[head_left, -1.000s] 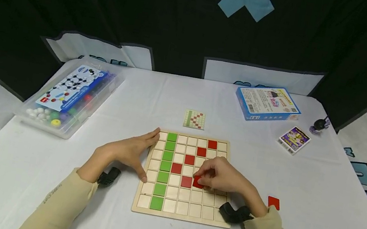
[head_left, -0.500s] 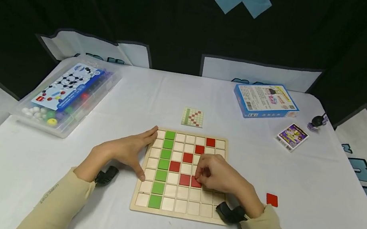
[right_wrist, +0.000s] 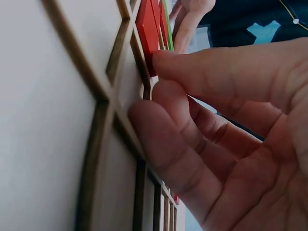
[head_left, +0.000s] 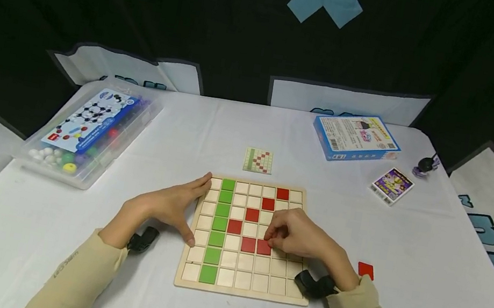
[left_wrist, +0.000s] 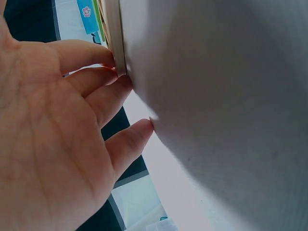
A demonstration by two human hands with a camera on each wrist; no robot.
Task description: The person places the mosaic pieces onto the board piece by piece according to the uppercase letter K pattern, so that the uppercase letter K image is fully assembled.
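Observation:
A wooden grid board (head_left: 243, 293) lies on the table, with a green tile column (head_left: 215, 238) and several red tiles set in its cells. Along the board's left edge rests my left hand (head_left: 169, 205), fingers and thumb spread; its fingertips (left_wrist: 122, 85) touch the edge in the left wrist view. My right hand (head_left: 301, 234) has its thumb and curled fingers at the right corner of a red square tile (head_left: 263, 248). That tile lies beside another red tile (head_left: 248, 245). In the right wrist view the thumb presses on the tile's edge (right_wrist: 148, 33).
One loose red tile (head_left: 365, 271) lies right of the board. Behind the board is a small pattern card (head_left: 258, 161). A clear plastic case (head_left: 86, 179) stands at left. A blue box (head_left: 357, 138), a small card box (head_left: 392, 186) and a dark figurine (head_left: 425, 165) stand at back right.
The red tile under my right hand now lies flatter in its cell, and the fingers have shifted to its upper right corner. My left hand stays at the board's edge.

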